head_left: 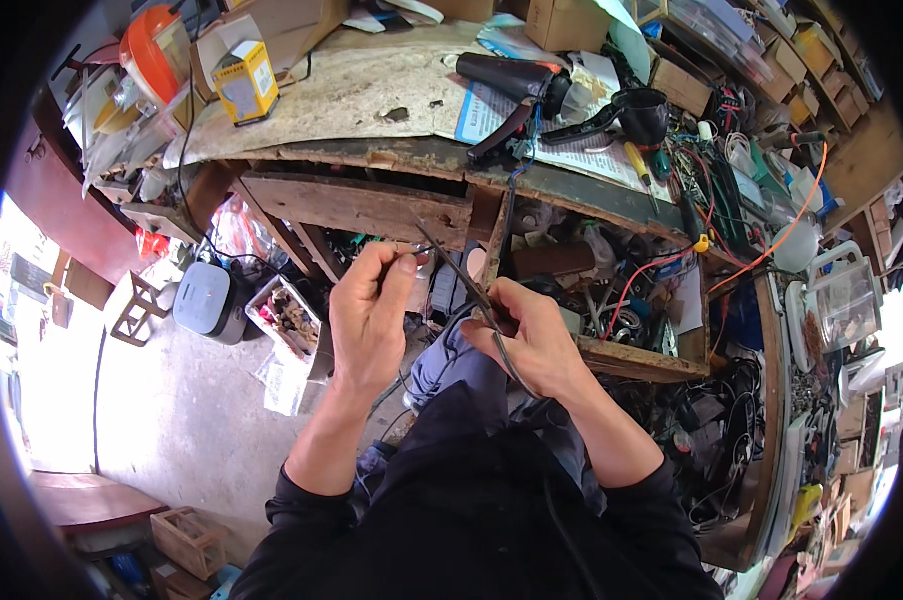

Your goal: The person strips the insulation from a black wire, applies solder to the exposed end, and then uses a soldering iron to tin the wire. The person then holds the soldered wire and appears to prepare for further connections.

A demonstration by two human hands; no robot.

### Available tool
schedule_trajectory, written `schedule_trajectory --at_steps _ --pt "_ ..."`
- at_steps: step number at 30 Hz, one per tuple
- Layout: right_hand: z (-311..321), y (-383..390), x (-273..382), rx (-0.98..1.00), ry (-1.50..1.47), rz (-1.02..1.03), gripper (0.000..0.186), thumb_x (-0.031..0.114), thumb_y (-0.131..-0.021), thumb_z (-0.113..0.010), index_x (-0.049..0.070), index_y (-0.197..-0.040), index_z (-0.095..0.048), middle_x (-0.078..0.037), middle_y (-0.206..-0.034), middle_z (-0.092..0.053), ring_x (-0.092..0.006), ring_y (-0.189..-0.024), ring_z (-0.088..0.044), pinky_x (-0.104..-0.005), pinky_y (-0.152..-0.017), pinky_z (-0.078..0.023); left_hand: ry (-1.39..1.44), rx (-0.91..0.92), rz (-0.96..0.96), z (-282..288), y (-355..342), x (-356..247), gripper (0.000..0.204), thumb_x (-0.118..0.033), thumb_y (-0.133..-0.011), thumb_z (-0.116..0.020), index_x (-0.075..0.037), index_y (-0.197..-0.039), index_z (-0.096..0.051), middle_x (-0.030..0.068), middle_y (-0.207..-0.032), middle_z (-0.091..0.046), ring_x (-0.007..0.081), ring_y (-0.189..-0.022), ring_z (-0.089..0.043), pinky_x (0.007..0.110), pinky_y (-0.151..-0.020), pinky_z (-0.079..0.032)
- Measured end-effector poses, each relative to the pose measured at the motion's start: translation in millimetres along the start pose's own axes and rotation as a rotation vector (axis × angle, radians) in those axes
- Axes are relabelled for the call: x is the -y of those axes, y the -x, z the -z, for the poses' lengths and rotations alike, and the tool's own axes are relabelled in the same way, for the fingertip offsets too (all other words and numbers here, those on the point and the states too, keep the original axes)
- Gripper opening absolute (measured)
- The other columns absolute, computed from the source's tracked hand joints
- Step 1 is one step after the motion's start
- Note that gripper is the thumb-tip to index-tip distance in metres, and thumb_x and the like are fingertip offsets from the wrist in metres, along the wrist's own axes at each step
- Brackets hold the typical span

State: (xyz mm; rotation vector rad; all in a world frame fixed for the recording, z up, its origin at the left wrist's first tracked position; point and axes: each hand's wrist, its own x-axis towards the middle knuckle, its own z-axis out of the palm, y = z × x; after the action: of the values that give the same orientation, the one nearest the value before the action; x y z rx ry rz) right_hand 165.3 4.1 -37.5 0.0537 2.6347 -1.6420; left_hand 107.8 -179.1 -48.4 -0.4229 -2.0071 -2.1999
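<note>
My left hand (369, 310) is raised over my lap, its thumb and forefinger pinched on the end of a thin dark wire (421, 250). To its right, my right hand (539, 345) is wrapped round a dark, slim, pointed tool (453, 262) that looks like scissors; its grip is partly hidden by the fingers. The tool's tip slants up and left, close to the wire. A dark cable (516, 372) runs down from beneath my right hand. On the bench beyond lie a black hair dryer body (501, 78) and a black funnel-shaped nozzle (641, 115).
An open drawer (641, 362) full of cables and parts juts out at right. The worn bench (361, 100) holds a yellow box (244, 85), a newspaper (596, 150) and a yellow-handled screwdriver (636, 165). On the floor at left stand a grey-blue appliance (209, 300) and a small bin (286, 318).
</note>
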Motion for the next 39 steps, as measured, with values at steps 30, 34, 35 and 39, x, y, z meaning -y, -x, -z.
schedule_trajectory --at_steps 30,34,35,39 --pt "5.7 8.0 -10.6 -0.123 0.109 0.066 0.030 0.006 -0.067 -0.079 -0.001 -0.082 -0.054 -0.015 -0.067 -0.059 -0.0346 -0.060 -0.057 -0.0407 -0.057 -0.045 -0.091 0.151 -0.029 -19.6 4.8 -2.0 0.054 -0.017 -0.083 -0.087 -0.003 -0.061 -0.040 -0.0052 -0.057 -0.030 0.0063 -0.059 -0.025 0.028 -0.048 -0.021" --pt "-2.3 8.2 -17.1 -0.171 0.036 0.119 0.025 0.001 -0.074 -0.075 0.001 -0.079 -0.051 -0.002 -0.063 -0.047 -0.0095 -0.059 -0.039 -0.0286 -0.052 -0.036 -0.165 0.105 -0.100 -21.8 6.6 0.8 0.057 -0.018 -0.082 -0.088 -0.003 -0.060 -0.037 -0.0029 -0.057 -0.029 0.0074 -0.058 -0.024 0.028 -0.047 -0.020" --pt "-3.1 8.9 -17.4 -0.172 0.022 0.109 0.024 0.001 -0.075 -0.075 0.001 -0.080 -0.051 -0.002 -0.064 -0.046 -0.0091 -0.059 -0.039 -0.0283 -0.052 -0.036 -0.164 0.096 -0.112 -22.2 6.8 2.4 0.057 -0.018 -0.082 -0.088 -0.003 -0.060 -0.037 -0.0024 -0.057 -0.029 0.0077 -0.058 -0.024 0.028 -0.047 -0.020" --pt "-10.6 10.4 -20.0 -0.230 -0.021 0.052 0.021 0.002 -0.078 -0.074 0.002 -0.080 -0.053 0.000 -0.066 -0.047 -0.0065 -0.061 -0.041 -0.0261 -0.053 -0.036 -0.261 0.042 -0.228 -27.1 9.5 3.0 0.058 -0.015 -0.082 -0.087 -0.004 -0.060 -0.035 -0.0018 -0.057 -0.027 0.0080 -0.057 -0.022 0.029 -0.046 -0.019"
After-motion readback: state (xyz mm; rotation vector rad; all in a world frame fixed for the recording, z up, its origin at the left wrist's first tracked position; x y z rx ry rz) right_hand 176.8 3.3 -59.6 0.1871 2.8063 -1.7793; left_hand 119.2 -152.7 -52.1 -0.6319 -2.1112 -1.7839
